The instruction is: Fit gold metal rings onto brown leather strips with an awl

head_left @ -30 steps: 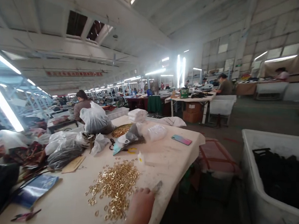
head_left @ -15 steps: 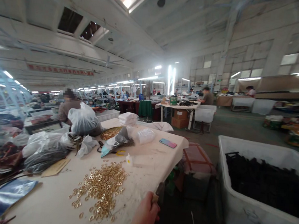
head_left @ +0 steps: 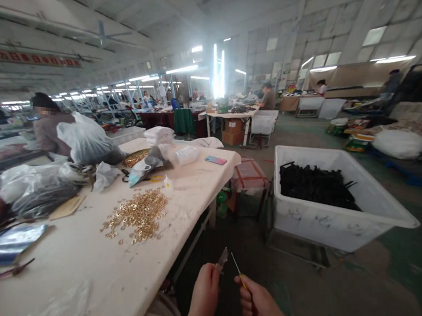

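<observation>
My left hand (head_left: 207,288) is closed around a small flat, pointed piece (head_left: 224,256) that sticks up past the fingertips; blur hides its kind. In my right hand (head_left: 256,301) is a thin tool with a yellow handle and a slim metal shaft (head_left: 236,264), like an awl or a screwdriver. Its tip is close to the flat piece, a small gap apart. Both hands are beyond the right edge of the table (head_left: 119,279). A loose pile of small gold-coloured metal rings (head_left: 139,216) lies on the tabletop, left of my hands.
A white wheeled bin (head_left: 325,220) of black pieces stands to the right. Plastic bags (head_left: 85,137), a phone (head_left: 216,160), a small white bottle (head_left: 168,183) and a blue packet (head_left: 8,245) lie on the table. A person (head_left: 50,126) sits beyond it at left.
The view has swung right and down. My right hand has come into view with the yellow-handled tool, whose shaft alone showed before. My left hand now stands upright, clear of the table edge.
</observation>
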A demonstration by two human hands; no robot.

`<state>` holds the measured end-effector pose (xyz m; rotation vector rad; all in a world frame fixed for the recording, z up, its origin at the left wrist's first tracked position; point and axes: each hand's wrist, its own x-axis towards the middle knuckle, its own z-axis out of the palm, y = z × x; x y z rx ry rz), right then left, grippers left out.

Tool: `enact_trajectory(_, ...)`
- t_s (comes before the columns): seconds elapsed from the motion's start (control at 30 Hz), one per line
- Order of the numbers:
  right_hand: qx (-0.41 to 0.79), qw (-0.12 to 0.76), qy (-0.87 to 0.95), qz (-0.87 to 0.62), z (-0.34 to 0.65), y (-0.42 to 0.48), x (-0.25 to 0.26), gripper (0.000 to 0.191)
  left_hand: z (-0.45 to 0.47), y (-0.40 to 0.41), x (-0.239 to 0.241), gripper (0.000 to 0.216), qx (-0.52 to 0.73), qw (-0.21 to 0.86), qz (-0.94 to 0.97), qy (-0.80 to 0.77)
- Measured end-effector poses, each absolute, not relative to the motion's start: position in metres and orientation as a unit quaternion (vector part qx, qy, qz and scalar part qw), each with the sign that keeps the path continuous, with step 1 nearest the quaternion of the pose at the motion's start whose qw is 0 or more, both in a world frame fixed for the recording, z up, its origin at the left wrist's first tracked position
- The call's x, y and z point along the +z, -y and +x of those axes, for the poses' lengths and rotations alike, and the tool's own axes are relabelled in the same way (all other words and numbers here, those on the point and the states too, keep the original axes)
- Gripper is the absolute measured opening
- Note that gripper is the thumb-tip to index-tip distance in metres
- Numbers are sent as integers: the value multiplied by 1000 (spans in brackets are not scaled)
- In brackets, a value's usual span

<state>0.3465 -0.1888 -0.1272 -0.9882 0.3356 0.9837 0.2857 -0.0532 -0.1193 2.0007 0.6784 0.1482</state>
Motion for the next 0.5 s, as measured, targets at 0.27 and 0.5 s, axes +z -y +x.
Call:
enact_trajectory(0.27, 544, 676, -152, -473, 328, 190, -139, 29, 277, 50, -144, 23, -14, 381, 882, -276)
enact_trajectory(0.5, 521, 620, -42, -585, 332, 168, -141, 23, 255, 35, -140, 23, -33, 412, 822, -393)
